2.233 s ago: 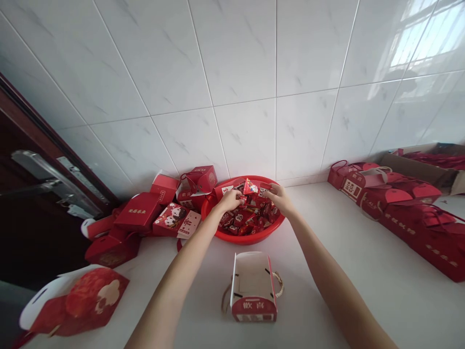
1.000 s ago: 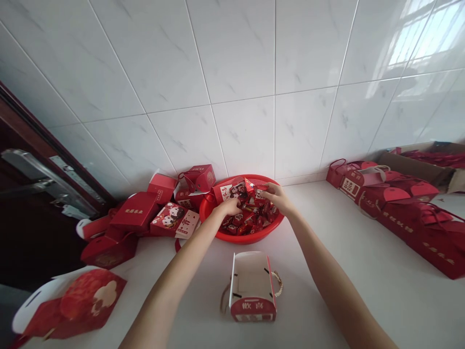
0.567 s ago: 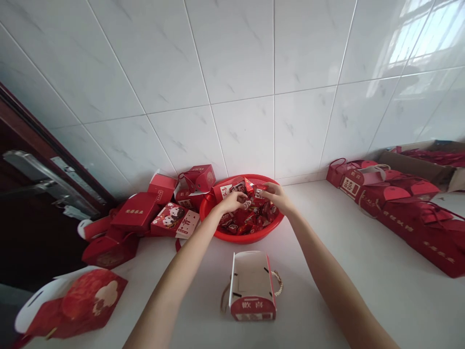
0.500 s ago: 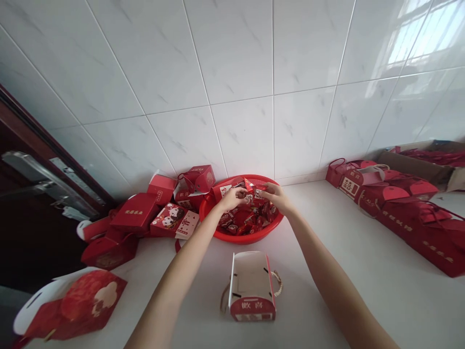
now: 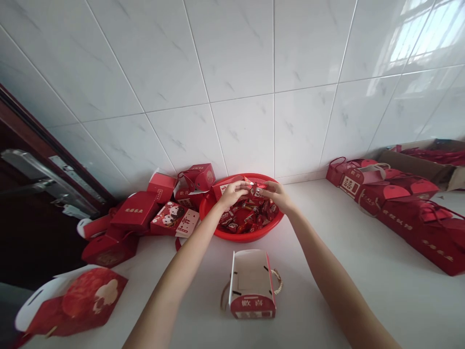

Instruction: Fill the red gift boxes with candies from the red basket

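A red plastic basket (image 5: 250, 237) holds a heap of red-wrapped candies (image 5: 241, 219). Over its far side, my left hand (image 5: 232, 194) is closed, its fingertips pinching a small red-wrapped candy. Facing it, my right hand (image 5: 278, 195) is closed at the thumb and fingers on a red wrapped candy (image 5: 258, 186). The fingertips are a short way apart; whether they share one piece or hold separate ones is hard to see. An open gift box (image 5: 253, 278), red outside and pale inside, stands between my forearms with rope handles at its sides.
Several red gift boxes (image 5: 134, 209) are piled left of the basket, and another open box (image 5: 78, 303) lies at the near left. Filled red boxes (image 5: 392, 208) line the right side. A brown carton (image 5: 417, 165) stands behind them. A tiled wall (image 5: 243, 131) closes off the back.
My left hand has shifted slightly up and right, its fingers now stretched toward the right hand. Both hands' fingertips have come closer together above the candies. The box stays where it was.
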Tool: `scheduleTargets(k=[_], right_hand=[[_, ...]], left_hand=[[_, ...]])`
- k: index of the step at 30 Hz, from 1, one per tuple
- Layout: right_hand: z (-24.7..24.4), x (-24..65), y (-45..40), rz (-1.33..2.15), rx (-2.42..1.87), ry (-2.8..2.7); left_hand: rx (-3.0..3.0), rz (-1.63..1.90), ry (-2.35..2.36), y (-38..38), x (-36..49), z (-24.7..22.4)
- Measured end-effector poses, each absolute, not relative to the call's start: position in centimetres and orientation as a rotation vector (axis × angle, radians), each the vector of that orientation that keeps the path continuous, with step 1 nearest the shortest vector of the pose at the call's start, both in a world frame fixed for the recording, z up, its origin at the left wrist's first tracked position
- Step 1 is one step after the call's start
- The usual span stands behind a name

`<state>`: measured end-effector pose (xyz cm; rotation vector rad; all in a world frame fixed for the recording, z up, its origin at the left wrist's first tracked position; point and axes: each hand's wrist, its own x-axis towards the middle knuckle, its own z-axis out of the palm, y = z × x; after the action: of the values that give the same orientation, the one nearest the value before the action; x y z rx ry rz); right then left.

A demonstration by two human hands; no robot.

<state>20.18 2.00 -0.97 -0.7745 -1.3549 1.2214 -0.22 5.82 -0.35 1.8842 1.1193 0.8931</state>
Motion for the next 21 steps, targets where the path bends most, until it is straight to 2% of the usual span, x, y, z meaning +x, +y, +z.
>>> scheduleTargets(k=[4, 10, 16, 21], right_hand=[[-1.3, 20.0, 2.3, 1.168, -0.821, -1.26], [-1.5, 20.0, 2.4, 1.181, -0.82, -1.256], [-1.1, 19.9, 2.1, 1.202, -0.803, -1.207], [-1.0, 19.9, 2.1, 1.203, -0.797, -1.202]], left_hand=[[2.029, 0.542, 1.312, 5.8, -0.3, -0.9], [2.092, 0.139, 1.269, 5.0, -0.3, -1.7], [2.079, 0.074, 1.227, 4.9, 0.1, -1.3], [2.064, 0.203, 1.26, 5.2, -0.2, -0.6]])
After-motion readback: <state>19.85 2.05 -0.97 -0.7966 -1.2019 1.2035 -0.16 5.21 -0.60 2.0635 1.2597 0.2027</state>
